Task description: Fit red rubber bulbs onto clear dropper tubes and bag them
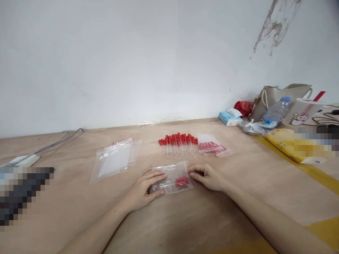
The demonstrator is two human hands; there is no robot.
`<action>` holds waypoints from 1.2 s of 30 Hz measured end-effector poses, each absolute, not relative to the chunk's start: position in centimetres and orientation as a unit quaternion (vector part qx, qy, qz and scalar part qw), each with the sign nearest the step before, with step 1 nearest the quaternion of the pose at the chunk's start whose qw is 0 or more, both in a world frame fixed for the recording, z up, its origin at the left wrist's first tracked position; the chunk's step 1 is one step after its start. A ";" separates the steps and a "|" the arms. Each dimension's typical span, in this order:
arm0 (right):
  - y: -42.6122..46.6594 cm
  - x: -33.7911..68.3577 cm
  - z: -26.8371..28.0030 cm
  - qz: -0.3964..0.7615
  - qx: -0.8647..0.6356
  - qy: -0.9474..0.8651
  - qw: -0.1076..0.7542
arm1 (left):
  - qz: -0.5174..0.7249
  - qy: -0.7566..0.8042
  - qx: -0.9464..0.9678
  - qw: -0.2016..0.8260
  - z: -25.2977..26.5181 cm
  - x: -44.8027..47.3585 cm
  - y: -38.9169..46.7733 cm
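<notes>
A small clear zip bag [173, 178] with a few red-capped glass droppers inside lies flat on the wooden table [185, 218]. My left hand [145, 188] grips the bag's left end between thumb and fingers. My right hand [208, 176] pinches its right edge. Just behind the bag lies a row of loose red-capped droppers [179, 143]. To the right of that row sit filled bags of droppers [213, 147]. A pile of empty clear zip bags [116, 159] lies to the left.
At the back right by the wall stand a beige tote bag [280, 100], a water bottle [275, 113], a blue tissue pack [230, 118] and a yellow package [288, 144]. A white power strip [22, 161] with its grey cable lies at far left.
</notes>
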State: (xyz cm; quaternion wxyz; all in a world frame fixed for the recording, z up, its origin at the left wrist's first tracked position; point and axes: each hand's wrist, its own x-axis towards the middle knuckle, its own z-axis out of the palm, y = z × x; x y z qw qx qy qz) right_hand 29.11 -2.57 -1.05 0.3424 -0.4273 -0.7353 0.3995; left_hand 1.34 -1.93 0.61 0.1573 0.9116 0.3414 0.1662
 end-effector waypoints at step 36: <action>8.8 29.2 2.9 0.180 -0.635 -0.513 0.549 | 0.169 0.328 0.918 0.145 -0.1 1.0 -1.5</action>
